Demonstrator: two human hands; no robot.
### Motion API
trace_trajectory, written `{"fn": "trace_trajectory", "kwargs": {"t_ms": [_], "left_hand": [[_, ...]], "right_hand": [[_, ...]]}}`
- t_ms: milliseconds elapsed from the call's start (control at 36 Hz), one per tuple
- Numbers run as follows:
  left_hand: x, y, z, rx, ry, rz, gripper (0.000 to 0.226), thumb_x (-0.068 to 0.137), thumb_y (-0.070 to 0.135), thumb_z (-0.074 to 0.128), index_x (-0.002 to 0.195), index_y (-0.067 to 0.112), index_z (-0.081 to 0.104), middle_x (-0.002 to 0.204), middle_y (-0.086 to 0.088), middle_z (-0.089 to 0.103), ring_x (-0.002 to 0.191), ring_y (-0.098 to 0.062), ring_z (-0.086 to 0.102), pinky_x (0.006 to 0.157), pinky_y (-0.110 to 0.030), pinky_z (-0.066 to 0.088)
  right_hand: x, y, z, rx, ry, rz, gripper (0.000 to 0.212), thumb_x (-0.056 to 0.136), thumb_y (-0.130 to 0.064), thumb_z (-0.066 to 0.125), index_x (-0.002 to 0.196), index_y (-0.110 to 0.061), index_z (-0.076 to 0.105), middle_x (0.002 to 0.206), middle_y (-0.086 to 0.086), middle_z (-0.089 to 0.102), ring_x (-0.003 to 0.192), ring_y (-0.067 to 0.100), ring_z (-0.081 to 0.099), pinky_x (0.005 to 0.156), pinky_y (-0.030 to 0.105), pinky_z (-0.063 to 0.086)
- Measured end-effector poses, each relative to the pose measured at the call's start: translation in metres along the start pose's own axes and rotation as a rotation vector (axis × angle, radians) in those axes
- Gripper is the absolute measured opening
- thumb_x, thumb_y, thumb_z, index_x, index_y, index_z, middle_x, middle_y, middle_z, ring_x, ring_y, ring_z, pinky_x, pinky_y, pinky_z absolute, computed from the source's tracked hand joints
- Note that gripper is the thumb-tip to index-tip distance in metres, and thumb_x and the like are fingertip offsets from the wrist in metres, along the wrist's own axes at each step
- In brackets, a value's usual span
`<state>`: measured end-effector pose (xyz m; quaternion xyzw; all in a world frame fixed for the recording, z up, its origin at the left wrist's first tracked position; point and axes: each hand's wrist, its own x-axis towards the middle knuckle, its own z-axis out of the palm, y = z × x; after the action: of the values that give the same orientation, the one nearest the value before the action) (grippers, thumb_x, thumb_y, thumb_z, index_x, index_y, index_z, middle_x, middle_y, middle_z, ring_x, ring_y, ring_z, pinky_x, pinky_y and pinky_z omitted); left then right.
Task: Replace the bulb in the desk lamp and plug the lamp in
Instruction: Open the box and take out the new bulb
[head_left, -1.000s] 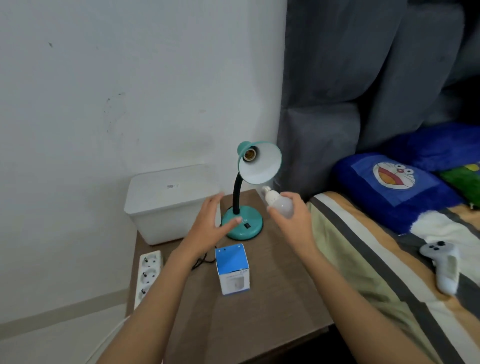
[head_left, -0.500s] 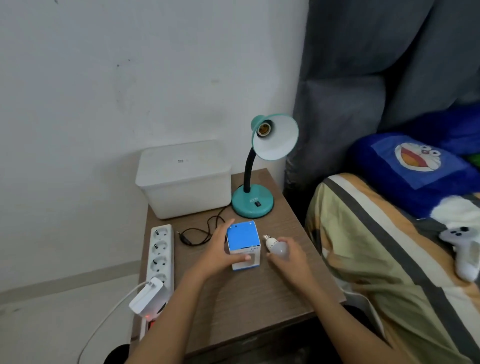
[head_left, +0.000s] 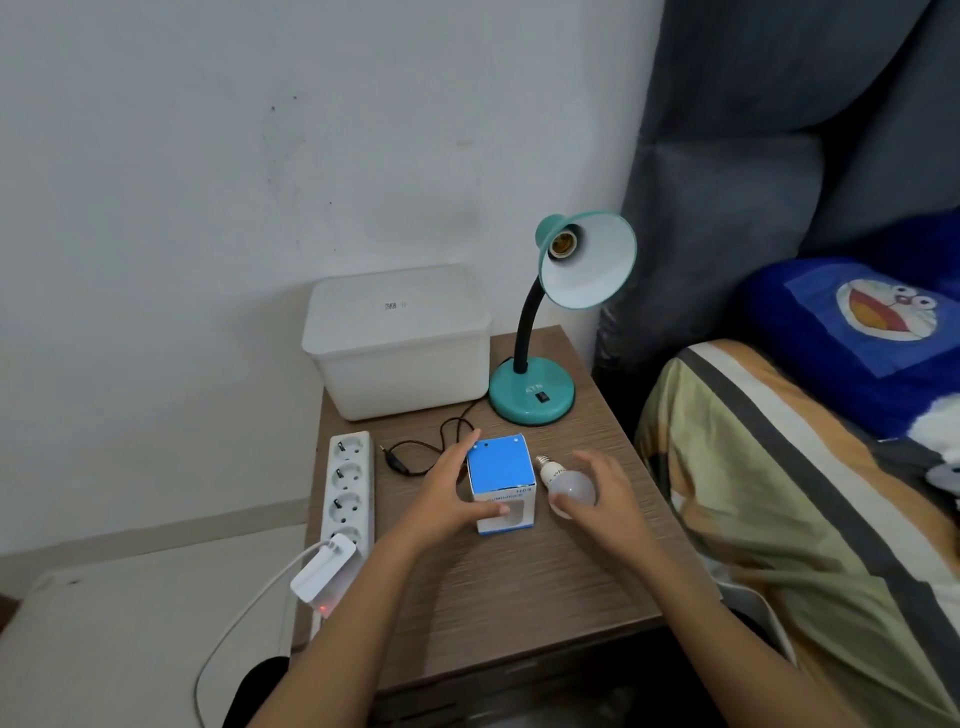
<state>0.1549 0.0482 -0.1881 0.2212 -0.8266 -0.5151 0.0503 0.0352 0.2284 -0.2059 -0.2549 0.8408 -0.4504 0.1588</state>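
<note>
Bulb (head_left: 574, 486) is being clasped in the right grip (head_left: 610, 501), low over the table (head_left: 519, 597) just beside the box (head_left: 500, 467), screw end pointing away, probably lining up for packing. The left grip (head_left: 444, 501) is wrapping round the box, steadying it upright. One bulb, one box, one lamp (head_left: 532, 397) with its socket (head_left: 561, 243) gaping empty, and one power strip (head_left: 347, 483) are showing.

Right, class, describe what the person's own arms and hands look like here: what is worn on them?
Both forearms are bare as far as the picture shows: no sleeves, no gloves. The bare left hand and bare right hand show no ring, and neither wrist has a watch, bracelet or strap. No markings are visible.
</note>
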Motion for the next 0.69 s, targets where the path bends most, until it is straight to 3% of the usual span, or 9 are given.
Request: {"fn": "trace_trajectory", "kwargs": {"t_ms": [83, 222, 278, 444, 583, 694], "left_hand": [[-0.002, 0.000, 0.000, -0.034, -0.005, -0.006, 0.105, 0.064, 0.025, 0.084, 0.146, 0.032, 0.019, 0.153, 0.005, 0.023, 0.136, -0.008, 0.025, 0.112, -0.032, 0.026], [-0.002, 0.001, 0.002, -0.053, -0.024, 0.017, 0.103, 0.066, 0.019, 0.083, 0.146, 0.027, 0.020, 0.150, 0.005, 0.027, 0.125, 0.001, 0.026, 0.102, -0.018, 0.028], [-0.002, 0.001, 0.001, -0.053, -0.046, 0.018, 0.102, 0.066, 0.020, 0.083, 0.146, 0.028, 0.020, 0.151, 0.004, 0.026, 0.125, 0.000, 0.027, 0.101, -0.018, 0.029], [-0.003, 0.001, -0.003, 0.000, -0.080, 0.020, 0.101, 0.068, 0.023, 0.082, 0.145, 0.034, 0.019, 0.153, 0.004, 0.023, 0.126, -0.001, 0.026, 0.101, -0.021, 0.030], [-0.001, 0.001, -0.004, 0.058, -0.091, 0.026, 0.102, 0.067, 0.027, 0.082, 0.146, 0.034, 0.018, 0.153, 0.004, 0.023, 0.125, -0.001, 0.027, 0.100, -0.022, 0.030], [0.000, 0.003, -0.005, 0.106, -0.107, 0.037, 0.104, 0.066, 0.029, 0.083, 0.146, 0.034, 0.017, 0.154, 0.003, 0.022, 0.136, -0.011, 0.028, 0.103, -0.025, 0.029]], "right_hand": [[-0.003, -0.016, -0.011, -0.034, -0.026, -0.176, 0.053, 0.081, -0.030, 0.067, 0.130, -0.022, 0.048, 0.135, -0.005, 0.042, 0.121, 0.007, 0.039, 0.103, 0.026, 0.032], [0.003, -0.040, -0.011, -0.165, -0.190, -0.357, 0.050, 0.087, -0.032, 0.062, 0.134, -0.025, 0.046, 0.140, -0.009, 0.045, 0.126, 0.001, 0.039, 0.109, 0.025, 0.033], [0.008, -0.043, -0.007, -0.253, -0.248, -0.377, 0.050, 0.088, -0.035, 0.059, 0.136, -0.026, 0.045, 0.145, -0.011, 0.041, 0.131, 0.001, 0.035, 0.110, 0.023, 0.029], [0.018, -0.043, -0.008, -0.358, -0.295, -0.360, 0.049, 0.086, -0.039, 0.061, 0.132, -0.025, 0.052, 0.145, -0.011, 0.044, 0.136, 0.009, 0.035, 0.114, 0.040, 0.032], [0.023, -0.051, -0.013, -0.384, -0.311, -0.398, 0.050, 0.080, -0.034, 0.070, 0.126, -0.018, 0.059, 0.139, -0.006, 0.052, 0.132, 0.008, 0.042, 0.112, 0.033, 0.035], [0.030, -0.057, -0.015, -0.433, -0.365, -0.400, 0.054, 0.076, -0.036, 0.072, 0.126, -0.021, 0.059, 0.140, -0.009, 0.051, 0.132, 0.007, 0.041, 0.111, 0.032, 0.033]]}}
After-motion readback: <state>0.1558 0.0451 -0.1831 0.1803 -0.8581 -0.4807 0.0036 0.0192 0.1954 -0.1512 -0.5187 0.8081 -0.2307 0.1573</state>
